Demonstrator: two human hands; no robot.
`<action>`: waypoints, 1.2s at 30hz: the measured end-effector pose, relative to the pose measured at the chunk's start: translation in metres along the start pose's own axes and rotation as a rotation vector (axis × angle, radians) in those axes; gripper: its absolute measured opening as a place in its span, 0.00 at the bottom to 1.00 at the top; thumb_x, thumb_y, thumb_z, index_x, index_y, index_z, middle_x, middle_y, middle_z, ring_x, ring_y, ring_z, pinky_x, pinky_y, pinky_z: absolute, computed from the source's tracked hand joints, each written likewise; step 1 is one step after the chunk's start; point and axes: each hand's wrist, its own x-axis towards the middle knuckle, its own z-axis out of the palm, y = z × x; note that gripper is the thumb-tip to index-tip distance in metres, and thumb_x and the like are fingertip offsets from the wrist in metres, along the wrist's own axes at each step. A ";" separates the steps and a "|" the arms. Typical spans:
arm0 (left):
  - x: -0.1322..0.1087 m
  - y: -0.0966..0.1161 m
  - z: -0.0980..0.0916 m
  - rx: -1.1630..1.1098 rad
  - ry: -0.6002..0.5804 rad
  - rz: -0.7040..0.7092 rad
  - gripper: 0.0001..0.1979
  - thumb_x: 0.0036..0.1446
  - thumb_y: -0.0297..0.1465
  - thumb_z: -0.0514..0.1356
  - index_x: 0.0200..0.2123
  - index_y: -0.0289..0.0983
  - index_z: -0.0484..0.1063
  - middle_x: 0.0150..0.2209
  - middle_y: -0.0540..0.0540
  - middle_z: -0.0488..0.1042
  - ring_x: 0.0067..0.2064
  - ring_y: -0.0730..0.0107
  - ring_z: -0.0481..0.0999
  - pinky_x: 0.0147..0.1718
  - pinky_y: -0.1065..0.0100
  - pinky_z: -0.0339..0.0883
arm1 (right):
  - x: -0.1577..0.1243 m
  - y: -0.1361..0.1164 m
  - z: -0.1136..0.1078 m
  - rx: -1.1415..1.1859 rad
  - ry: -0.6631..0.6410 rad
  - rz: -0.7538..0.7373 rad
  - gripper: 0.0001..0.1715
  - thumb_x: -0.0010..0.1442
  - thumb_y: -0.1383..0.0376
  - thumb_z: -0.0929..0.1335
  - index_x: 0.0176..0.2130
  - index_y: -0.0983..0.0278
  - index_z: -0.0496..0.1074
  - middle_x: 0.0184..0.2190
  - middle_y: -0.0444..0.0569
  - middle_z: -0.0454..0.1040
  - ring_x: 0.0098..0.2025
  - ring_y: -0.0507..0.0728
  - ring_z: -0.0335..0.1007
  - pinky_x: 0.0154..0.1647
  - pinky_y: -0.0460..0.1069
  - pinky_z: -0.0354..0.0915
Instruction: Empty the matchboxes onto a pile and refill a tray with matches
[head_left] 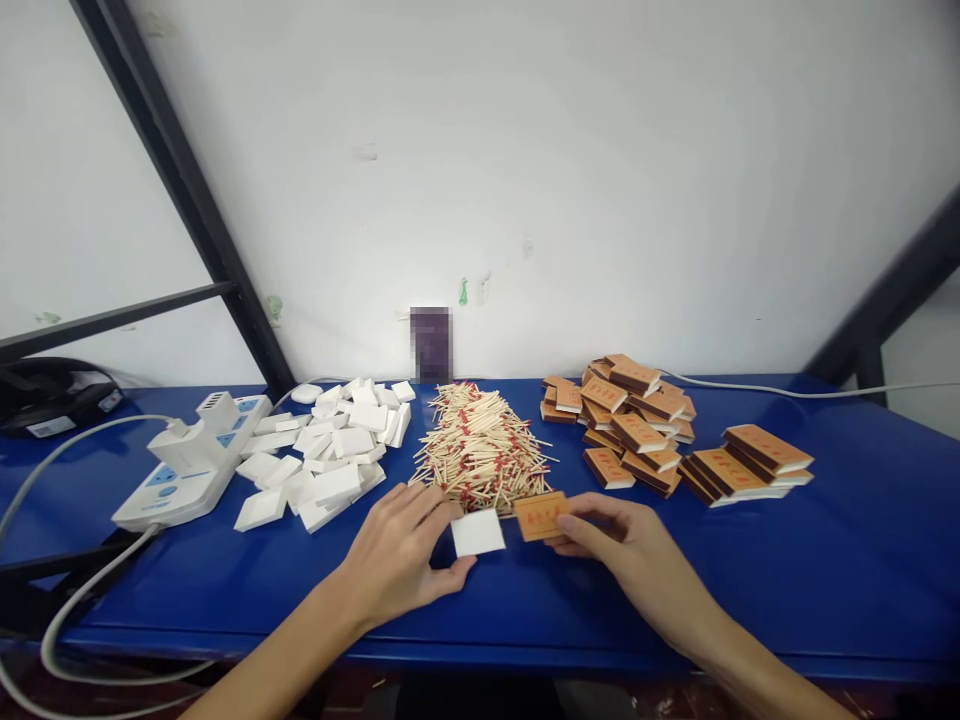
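Note:
My left hand (401, 555) pinches a white inner matchbox tray (478, 532) between thumb and fingers, just above the blue table (862, 560). My right hand (622, 545) grips an orange matchbox sleeve (541, 515) right beside the tray. Both sit directly in front of a heap of red-tipped matches (480, 445). A pile of white inner trays (330, 450) lies to the left. Orange matchbox sleeves (630, 420) are heaped to the right, with a neater stack (750, 462) further right.
A white power strip (191, 460) with a plug and grey cable (67, 610) lies at the left. A black object (52, 390) sits at the far left edge. A white cable (810, 390) runs along the back right. Black metal frame bars (187, 190) lean against the white wall.

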 end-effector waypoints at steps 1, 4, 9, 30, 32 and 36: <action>-0.003 -0.001 0.000 0.015 -0.003 -0.012 0.12 0.53 0.34 0.64 0.40 0.37 0.71 0.36 0.45 0.77 0.35 0.62 0.76 0.34 0.62 0.70 | -0.001 0.005 -0.010 -0.106 0.089 -0.077 0.17 0.56 0.50 0.71 0.35 0.61 0.76 0.33 0.50 0.81 0.35 0.61 0.80 0.39 0.54 0.77; -0.009 -0.004 -0.001 0.040 0.011 -0.024 0.13 0.55 0.34 0.64 0.42 0.37 0.71 0.36 0.46 0.77 0.34 0.63 0.77 0.35 0.62 0.70 | -0.004 0.020 -0.041 -0.454 0.364 -0.381 0.17 0.58 0.55 0.70 0.46 0.57 0.73 0.38 0.49 0.81 0.35 0.60 0.80 0.38 0.54 0.77; -0.011 -0.006 -0.005 0.030 0.060 -0.062 0.13 0.57 0.35 0.63 0.44 0.37 0.71 0.29 0.50 0.74 0.29 0.68 0.75 0.30 0.66 0.67 | -0.010 0.036 -0.070 -0.918 0.196 -0.739 0.20 0.65 0.66 0.64 0.55 0.52 0.70 0.49 0.46 0.78 0.47 0.58 0.78 0.50 0.53 0.74; -0.076 -0.034 -0.068 0.437 0.032 -0.238 0.11 0.56 0.37 0.62 0.40 0.38 0.70 0.44 0.39 0.71 0.45 0.50 0.70 0.41 0.54 0.63 | 0.053 0.011 -0.045 -1.464 0.150 -0.895 0.17 0.62 0.72 0.61 0.48 0.70 0.73 0.49 0.62 0.75 0.54 0.67 0.71 0.53 0.59 0.69; -0.081 -0.036 -0.073 0.454 0.001 -0.257 0.11 0.56 0.37 0.61 0.39 0.38 0.70 0.46 0.38 0.70 0.46 0.48 0.70 0.42 0.53 0.63 | 0.033 0.010 -0.051 -1.411 0.162 -0.933 0.17 0.64 0.70 0.61 0.49 0.67 0.73 0.50 0.60 0.75 0.50 0.65 0.73 0.50 0.58 0.70; -0.080 -0.026 -0.075 0.509 0.000 -0.321 0.16 0.57 0.38 0.59 0.46 0.36 0.70 0.50 0.34 0.69 0.49 0.43 0.68 0.42 0.50 0.62 | -0.001 0.013 -0.079 -1.391 0.244 -0.870 0.18 0.66 0.62 0.61 0.51 0.65 0.71 0.50 0.58 0.76 0.47 0.66 0.75 0.48 0.60 0.70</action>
